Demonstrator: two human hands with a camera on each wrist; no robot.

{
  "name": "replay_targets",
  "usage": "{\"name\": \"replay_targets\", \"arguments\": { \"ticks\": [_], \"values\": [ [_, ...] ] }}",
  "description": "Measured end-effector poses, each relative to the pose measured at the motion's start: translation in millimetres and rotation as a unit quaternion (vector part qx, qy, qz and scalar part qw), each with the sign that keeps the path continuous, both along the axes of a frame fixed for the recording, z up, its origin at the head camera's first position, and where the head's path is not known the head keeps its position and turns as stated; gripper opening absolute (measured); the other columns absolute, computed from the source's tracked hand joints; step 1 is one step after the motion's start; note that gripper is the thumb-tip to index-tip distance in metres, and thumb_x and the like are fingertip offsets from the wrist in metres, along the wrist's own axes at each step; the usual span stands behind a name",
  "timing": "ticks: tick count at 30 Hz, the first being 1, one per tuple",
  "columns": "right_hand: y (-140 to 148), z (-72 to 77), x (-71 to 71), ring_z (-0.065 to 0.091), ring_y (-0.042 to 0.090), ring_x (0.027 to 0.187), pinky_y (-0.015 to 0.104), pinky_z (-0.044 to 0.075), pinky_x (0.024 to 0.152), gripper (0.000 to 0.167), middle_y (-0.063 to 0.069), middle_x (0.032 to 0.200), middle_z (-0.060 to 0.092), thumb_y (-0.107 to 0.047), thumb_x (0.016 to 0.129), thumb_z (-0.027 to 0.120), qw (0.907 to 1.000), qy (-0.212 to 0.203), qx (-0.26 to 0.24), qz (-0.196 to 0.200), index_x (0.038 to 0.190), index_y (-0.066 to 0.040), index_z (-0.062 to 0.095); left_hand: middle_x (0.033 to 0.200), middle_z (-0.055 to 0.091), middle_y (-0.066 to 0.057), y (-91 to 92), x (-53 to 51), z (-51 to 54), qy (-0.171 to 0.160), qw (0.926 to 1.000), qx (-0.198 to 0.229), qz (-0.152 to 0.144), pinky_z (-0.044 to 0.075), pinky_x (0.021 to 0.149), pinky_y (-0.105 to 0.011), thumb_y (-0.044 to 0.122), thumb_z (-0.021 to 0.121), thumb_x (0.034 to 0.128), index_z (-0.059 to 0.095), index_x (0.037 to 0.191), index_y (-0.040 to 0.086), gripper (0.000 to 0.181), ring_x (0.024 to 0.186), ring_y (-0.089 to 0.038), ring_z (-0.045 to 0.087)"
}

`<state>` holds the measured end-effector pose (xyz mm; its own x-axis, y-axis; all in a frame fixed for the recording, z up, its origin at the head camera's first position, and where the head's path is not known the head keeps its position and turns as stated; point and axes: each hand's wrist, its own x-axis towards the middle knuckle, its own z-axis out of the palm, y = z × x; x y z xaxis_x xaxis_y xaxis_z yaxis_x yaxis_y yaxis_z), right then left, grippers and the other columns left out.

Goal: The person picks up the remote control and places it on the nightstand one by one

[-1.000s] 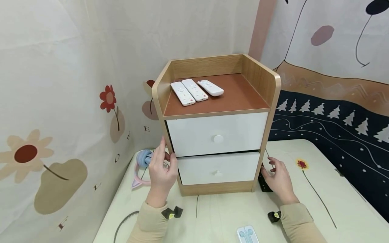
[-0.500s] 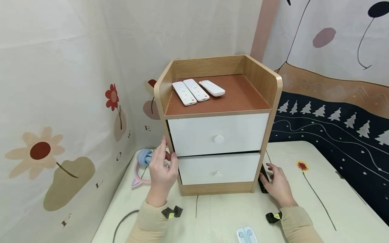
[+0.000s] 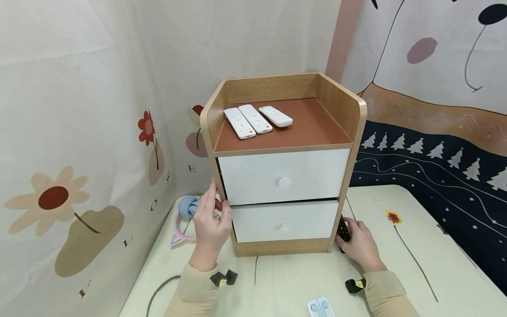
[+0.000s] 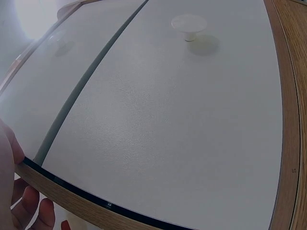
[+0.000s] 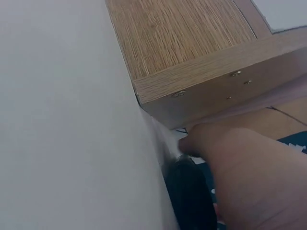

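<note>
A small wooden cabinet (image 3: 283,247) with two white drawers stands on the cloth-covered table. My left hand (image 3: 211,224) rests on its left side edge; the left wrist view shows thumb and fingers (image 4: 29,203) on either side of that edge. Beside the cabinet's right side, my right hand (image 3: 361,246) grips a black remote control (image 3: 343,229), whose near end is tilted up. In the right wrist view the remote is a blurred dark shape (image 5: 189,191). White remotes (image 3: 255,119) lie side by side on the brown top of the cabinet, with several fingers' width of surface around them.
A pink headband (image 3: 180,233) with a blue coil (image 3: 188,206) lies behind my left hand. In front, a white case of earphones (image 3: 321,307) lies near the bottom edge. A dark curved band (image 3: 158,288) sits at front left. Printed cloth walls (image 3: 99,88) stand behind.
My right hand has closed on the black remote control and raised one end of it beside the cabinet. My left hand has stayed at the cabinet's left edge.
</note>
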<state>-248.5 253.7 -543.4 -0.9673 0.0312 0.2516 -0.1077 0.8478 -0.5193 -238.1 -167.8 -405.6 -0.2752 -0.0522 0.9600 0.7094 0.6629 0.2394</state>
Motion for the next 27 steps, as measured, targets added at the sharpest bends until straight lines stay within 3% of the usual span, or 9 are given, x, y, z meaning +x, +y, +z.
{"name": "replay_targets", "arguments": {
  "ticks": [9, 16, 27],
  "values": [
    [-2.7, 2.7, 3.5, 0.067, 0.057, 0.117, 0.07, 0.058, 0.095, 0.071, 0.04, 0.134, 0.061, -0.031, 0.092, 0.082, 0.9989, -0.013, 0.045, 0.002, 0.15, 0.002, 0.059, 0.092, 0.066, -0.02, 0.4, 0.5, -1.0, -0.015, 0.9998, 0.01, -0.003, 0.047, 0.069, -0.031, -0.003, 0.063, 0.093, 0.056, 0.152, -0.012, 0.06, 0.071, -0.024, 0.057],
    [-2.0, 4.3, 3.1, 0.07, 0.055, 0.114, 0.069, 0.059, 0.092, 0.068, 0.038, 0.135, 0.06, -0.031, 0.095, 0.079, 0.9992, -0.029, 0.027, -0.007, 0.151, 0.002, 0.057, 0.09, 0.065, -0.02, 1.1, -0.5, 0.6, 0.002, 1.0, 0.0, 0.003, 0.047, 0.067, -0.031, -0.003, 0.063, 0.0924, 0.056, 0.153, -0.012, 0.062, 0.07, -0.023, 0.057],
    [-2.0, 8.4, 4.0, 0.069, 0.061, 0.115, 0.072, 0.058, 0.094, 0.061, 0.041, 0.134, 0.063, -0.03, 0.095, 0.08, 0.999, -0.015, 0.024, -0.035, 0.142, 0.005, 0.063, 0.091, 0.066, -0.02, 0.6, 1.1, 0.2, -0.005, 1.0, -0.001, 0.004, 0.047, 0.067, -0.03, -0.001, 0.063, 0.0932, 0.056, 0.154, -0.011, 0.062, 0.071, -0.022, 0.057]
  ]
}}
